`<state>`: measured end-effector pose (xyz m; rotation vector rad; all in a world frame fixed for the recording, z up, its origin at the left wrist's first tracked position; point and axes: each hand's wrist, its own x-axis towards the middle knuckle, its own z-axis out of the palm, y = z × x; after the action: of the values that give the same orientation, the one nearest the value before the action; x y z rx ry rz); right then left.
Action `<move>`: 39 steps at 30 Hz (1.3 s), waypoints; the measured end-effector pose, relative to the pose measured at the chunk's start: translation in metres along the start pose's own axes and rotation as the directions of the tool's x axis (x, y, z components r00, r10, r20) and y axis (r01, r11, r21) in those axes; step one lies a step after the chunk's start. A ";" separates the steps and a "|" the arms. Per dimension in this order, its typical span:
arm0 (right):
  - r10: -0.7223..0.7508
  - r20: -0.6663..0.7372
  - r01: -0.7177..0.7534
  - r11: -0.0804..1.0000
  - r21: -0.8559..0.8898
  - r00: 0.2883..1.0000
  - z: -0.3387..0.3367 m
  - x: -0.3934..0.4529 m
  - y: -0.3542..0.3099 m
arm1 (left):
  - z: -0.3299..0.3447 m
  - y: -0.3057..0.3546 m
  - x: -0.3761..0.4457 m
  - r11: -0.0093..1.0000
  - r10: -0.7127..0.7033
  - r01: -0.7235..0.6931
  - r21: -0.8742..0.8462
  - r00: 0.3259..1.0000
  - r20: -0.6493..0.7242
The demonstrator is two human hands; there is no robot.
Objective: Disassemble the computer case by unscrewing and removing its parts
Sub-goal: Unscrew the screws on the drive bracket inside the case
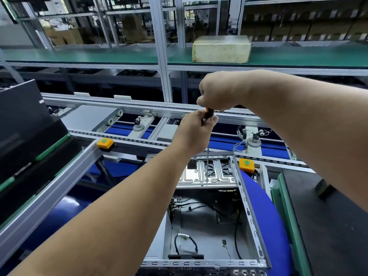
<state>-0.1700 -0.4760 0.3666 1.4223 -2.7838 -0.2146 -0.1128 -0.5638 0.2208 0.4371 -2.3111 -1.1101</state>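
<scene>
Done: computer case side already off, interior exposed.
Hands: right hand and left hand grasp screwdriver.
Left: bracket screws, remaining parts.

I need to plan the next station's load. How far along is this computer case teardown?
Done: the computer case is already open on top, its interior and loose cables exposed. In hand: both hands, left hand and right hand, grip a screwdriver standing upright, tip on the ribbed metal bracket. Left: that bracket is still mounted, cables remain inside.
</scene>
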 end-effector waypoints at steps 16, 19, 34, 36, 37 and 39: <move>-0.149 0.097 0.149 0.989 0.006 0.984 -0.009 -0.002 -0.002 | 0.010 0.006 -0.006 0.993 -0.096 0.084 -0.085 0.983 -0.157; -0.147 0.126 0.135 0.986 0.101 0.981 -0.010 -0.001 0.001 | 0.010 0.001 -0.010 0.992 -0.078 0.066 -0.103 0.990 -0.114; -0.159 -0.051 0.160 0.987 0.022 0.986 0.005 -0.004 0.005 | 0.003 -0.140 -0.127 0.863 -0.394 0.314 0.396 0.909 0.137; -0.179 -0.044 0.183 0.978 0.096 0.983 0.003 -0.005 0.008 | 0.000 -0.150 -0.138 0.860 -0.390 0.314 0.403 0.913 0.121; -0.189 -0.037 0.192 0.975 0.113 0.981 0.001 -0.005 0.009 | -0.002 -0.153 -0.142 0.860 -0.379 0.306 0.409 0.919 0.111; -0.203 0.005 0.200 0.971 0.130 0.979 -0.002 -0.005 0.012 | -0.003 -0.158 -0.149 0.854 -0.361 0.287 0.433 0.927 0.097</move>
<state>-0.1765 -0.4651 0.3708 1.7428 -2.7101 -0.0485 0.0176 -0.5879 0.0485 0.9592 -2.7067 -0.8199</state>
